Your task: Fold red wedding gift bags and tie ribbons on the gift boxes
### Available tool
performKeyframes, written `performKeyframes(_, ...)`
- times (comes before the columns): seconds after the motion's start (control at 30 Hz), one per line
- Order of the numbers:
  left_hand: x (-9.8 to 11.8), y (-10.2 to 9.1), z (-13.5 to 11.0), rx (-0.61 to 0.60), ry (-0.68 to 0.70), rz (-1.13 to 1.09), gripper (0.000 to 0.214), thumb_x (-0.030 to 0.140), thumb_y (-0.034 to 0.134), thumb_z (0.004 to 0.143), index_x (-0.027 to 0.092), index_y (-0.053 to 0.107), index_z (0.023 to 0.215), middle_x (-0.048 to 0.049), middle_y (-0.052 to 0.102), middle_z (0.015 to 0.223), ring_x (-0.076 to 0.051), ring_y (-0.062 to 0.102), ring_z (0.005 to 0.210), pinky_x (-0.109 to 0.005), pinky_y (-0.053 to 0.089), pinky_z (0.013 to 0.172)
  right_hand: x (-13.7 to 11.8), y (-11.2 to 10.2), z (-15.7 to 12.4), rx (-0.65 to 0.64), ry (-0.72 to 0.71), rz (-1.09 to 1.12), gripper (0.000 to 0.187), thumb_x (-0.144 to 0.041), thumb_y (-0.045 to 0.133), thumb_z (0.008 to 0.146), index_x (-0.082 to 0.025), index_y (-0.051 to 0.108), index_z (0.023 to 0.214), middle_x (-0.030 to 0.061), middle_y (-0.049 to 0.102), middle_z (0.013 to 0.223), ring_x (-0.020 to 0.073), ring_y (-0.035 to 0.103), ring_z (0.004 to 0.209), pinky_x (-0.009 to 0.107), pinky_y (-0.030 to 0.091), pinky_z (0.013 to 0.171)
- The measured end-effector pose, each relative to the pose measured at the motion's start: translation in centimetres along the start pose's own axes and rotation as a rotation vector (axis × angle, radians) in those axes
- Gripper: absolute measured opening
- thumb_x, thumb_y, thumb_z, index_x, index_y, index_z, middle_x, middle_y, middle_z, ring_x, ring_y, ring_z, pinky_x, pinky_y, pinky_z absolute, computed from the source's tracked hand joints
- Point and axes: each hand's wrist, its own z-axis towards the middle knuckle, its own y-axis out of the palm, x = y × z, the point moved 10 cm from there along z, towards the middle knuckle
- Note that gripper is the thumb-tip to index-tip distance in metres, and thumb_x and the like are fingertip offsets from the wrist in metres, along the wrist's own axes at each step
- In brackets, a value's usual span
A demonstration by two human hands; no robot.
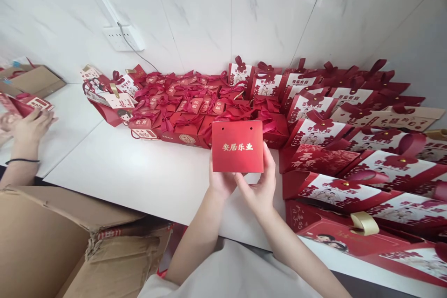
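A small red gift box (237,160) with gold Chinese lettering and two punched holes near its top edge is held up over the white table (150,172). My left hand (220,184) grips it from the left and below, its fingers mostly behind the box. On the right side, my right hand (261,181) is closed round the edge, with the thumb under the bottom. Just behind stand rows of small red boxes (186,118) tied with dark red ribbons. The inside of the held box is hidden from me.
Larger red and white gift boxes (314,135) with ribbon handles crowd the right side. An open cardboard carton (118,260) sits below the table at left. Another person's hand (30,130) handles a red box at far left, near a cardboard box (38,81). A power strip (124,38) is on the wall.
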Motion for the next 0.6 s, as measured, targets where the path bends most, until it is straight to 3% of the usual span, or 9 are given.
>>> performKeyframes(0.17, 0.8, -0.6, -0.1, 0.042, 0.047, 0.087, 0.071, 0.077, 0.046, 0.082, 0.021, 0.060, 0.125, -0.0142, 0.059, 0.142, -0.038, 0.055, 0.132, -0.051, 0.052, 0.099, -0.7, 0.5, -0.5, -0.046, -0.063, 0.084, 0.100, -0.033, 0.078, 0.081, -0.035, 0.020, 0.161, 0.0109, 0.038, 0.163, 0.0349, 0.041, 0.148, 0.060, 0.040, 0.118)
performKeyframes(0.33, 1.2, -1.4, 0.2, 0.040, 0.120, 0.069, 0.085, 0.084, 0.034, 0.083, 0.022, 0.054, 0.137, -0.0121, 0.055, 0.149, -0.038, 0.046, 0.142, -0.053, 0.048, 0.108, -2.4, 0.4, -0.2, -0.064, -0.163, -0.013, 0.114, -0.047, 0.084, 0.074, -0.031, 0.014, 0.164, 0.0137, 0.033, 0.165, 0.0397, 0.038, 0.149, 0.065, 0.035, 0.119)
performKeyframes(0.47, 2.3, -2.0, 0.0, 0.084, 0.279, 0.131, 0.077, 0.080, 0.034, 0.086, 0.027, 0.058, 0.135, -0.0067, 0.059, 0.145, -0.035, 0.045, 0.144, -0.048, 0.047, 0.112, -2.6, -0.2, 0.2, -0.057, -0.172, 0.008, 0.096, -0.050, 0.071, 0.084, -0.031, 0.019, 0.163, 0.0109, 0.032, 0.167, 0.0403, 0.032, 0.152, 0.068, 0.025, 0.122)
performKeyframes(0.6, 4.5, -2.8, -1.5, 0.205, 0.561, 0.291, 0.086, 0.083, 0.052, 0.074, 0.026, 0.055, 0.138, -0.0105, 0.063, 0.138, -0.037, 0.055, 0.133, -0.046, 0.051, 0.106, -1.8, 0.3, -0.1, -0.111, -0.081, 0.135, 0.070, -0.041, 0.050, 0.099, -0.035, 0.020, 0.162, 0.0034, 0.025, 0.170, 0.0329, 0.024, 0.156, 0.064, 0.024, 0.124)
